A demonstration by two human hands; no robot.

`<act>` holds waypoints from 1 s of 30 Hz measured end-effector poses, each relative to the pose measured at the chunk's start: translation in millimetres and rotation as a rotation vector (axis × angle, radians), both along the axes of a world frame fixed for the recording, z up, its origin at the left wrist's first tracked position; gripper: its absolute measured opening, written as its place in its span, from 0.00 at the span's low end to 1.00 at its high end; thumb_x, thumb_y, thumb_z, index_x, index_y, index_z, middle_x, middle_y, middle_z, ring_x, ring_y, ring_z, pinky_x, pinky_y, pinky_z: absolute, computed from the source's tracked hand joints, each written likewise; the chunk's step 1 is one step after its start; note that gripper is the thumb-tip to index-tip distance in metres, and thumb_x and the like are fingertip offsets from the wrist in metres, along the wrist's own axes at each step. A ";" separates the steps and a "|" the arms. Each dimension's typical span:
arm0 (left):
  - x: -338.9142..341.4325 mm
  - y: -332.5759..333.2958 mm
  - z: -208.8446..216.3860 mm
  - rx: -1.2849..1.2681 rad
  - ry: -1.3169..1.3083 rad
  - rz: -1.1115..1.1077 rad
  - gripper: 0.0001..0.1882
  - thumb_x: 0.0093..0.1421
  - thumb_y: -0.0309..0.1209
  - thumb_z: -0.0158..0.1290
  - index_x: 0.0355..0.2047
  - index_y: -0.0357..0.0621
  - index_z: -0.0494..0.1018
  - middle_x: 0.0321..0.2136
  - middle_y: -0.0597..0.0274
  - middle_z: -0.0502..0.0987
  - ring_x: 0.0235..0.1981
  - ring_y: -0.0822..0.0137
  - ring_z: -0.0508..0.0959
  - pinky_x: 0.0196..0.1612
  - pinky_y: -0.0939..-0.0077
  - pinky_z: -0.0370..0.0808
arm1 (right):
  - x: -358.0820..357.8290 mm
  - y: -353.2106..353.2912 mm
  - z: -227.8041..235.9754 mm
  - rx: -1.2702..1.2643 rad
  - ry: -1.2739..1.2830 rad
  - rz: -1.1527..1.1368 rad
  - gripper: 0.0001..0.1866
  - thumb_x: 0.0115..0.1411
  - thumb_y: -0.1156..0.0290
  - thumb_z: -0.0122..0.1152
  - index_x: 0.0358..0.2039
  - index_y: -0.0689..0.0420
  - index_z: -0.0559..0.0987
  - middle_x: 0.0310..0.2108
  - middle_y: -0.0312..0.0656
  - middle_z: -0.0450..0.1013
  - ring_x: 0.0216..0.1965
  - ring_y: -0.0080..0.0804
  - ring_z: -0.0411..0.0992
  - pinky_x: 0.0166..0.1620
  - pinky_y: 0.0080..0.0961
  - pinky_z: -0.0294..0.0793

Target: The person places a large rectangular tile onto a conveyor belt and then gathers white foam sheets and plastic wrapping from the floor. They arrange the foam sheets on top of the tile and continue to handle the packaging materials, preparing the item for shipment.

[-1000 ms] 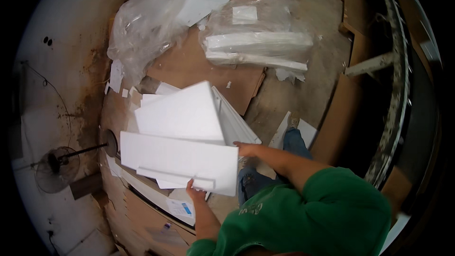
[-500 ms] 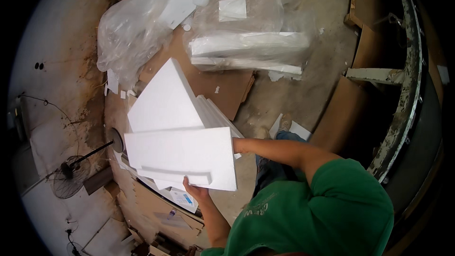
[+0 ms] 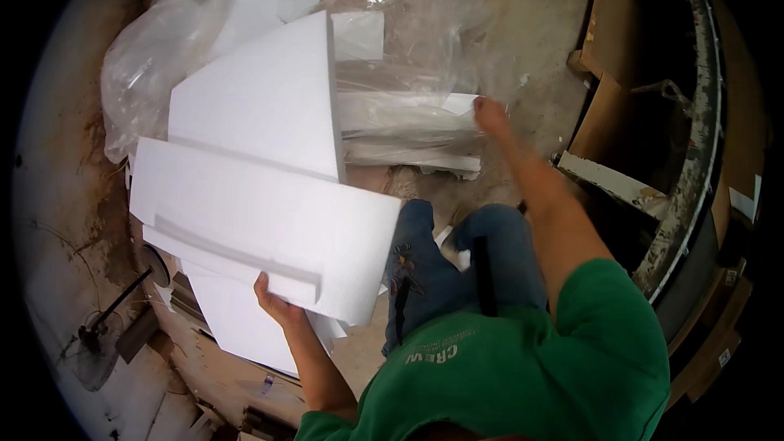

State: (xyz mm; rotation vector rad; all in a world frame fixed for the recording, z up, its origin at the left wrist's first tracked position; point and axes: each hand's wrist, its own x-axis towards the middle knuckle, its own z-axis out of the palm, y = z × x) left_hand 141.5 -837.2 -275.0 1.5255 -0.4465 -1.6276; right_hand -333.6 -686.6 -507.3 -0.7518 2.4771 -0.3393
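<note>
My left hand (image 3: 279,307) grips the lower edge of a white foam board (image 3: 269,204), its thumb over a long narrow foam strip (image 3: 220,249) lying on the board. Behind that board stands a larger white foam panel (image 3: 253,102) with a slanted edge. Another white foam sheet (image 3: 245,322) shows beneath the held board. Out to the far right, my right hand (image 3: 491,117) is off the board, fingers curled and somewhat blurred. It overlaps the end of a plastic-wrapped white stack (image 3: 408,118). A bright white corner lies against its fingertips; whether it is held is unclear.
Crumpled clear plastic (image 3: 155,73) lies at the far left. A worn metal frame (image 3: 694,180) curves along the right, with brown cardboard (image 3: 608,24) beside it. A pedestal fan (image 3: 98,351) stands by the stained wall at lower left.
My right hand has come away from behind the board and swung out far right. The held board has shifted left and tilted. My view has moved, and the larger panel appears nearer.
</note>
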 end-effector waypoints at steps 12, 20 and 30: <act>-112.3 9.8 -45.8 0.114 -0.268 -0.003 0.27 0.44 0.40 0.48 0.42 0.34 0.63 0.37 0.54 0.69 0.38 0.59 0.70 0.40 0.66 0.68 | -96.1 -22.4 -155.5 0.372 -0.006 0.422 0.20 0.44 0.61 0.61 0.39 0.54 0.73 0.41 0.45 0.69 0.45 0.44 0.64 0.49 0.37 0.63; -179.2 55.7 -59.4 0.165 -0.275 -0.003 0.27 0.46 0.42 0.50 0.43 0.38 0.64 0.37 0.57 0.69 0.40 0.60 0.68 0.42 0.67 0.67 | -120.5 65.3 -194.1 0.445 -0.424 0.419 0.22 0.42 0.62 0.63 0.37 0.59 0.72 0.38 0.51 0.68 0.41 0.44 0.66 0.43 0.33 0.67; -258.2 44.2 -48.4 0.086 -0.316 -0.143 0.29 0.46 0.41 0.49 0.46 0.38 0.61 0.41 0.57 0.67 0.43 0.59 0.67 0.45 0.67 0.65 | -96.9 70.1 -183.7 -0.139 -0.405 -0.018 0.25 0.36 0.71 0.61 0.38 0.62 0.68 0.37 0.53 0.65 0.39 0.47 0.66 0.43 0.32 0.68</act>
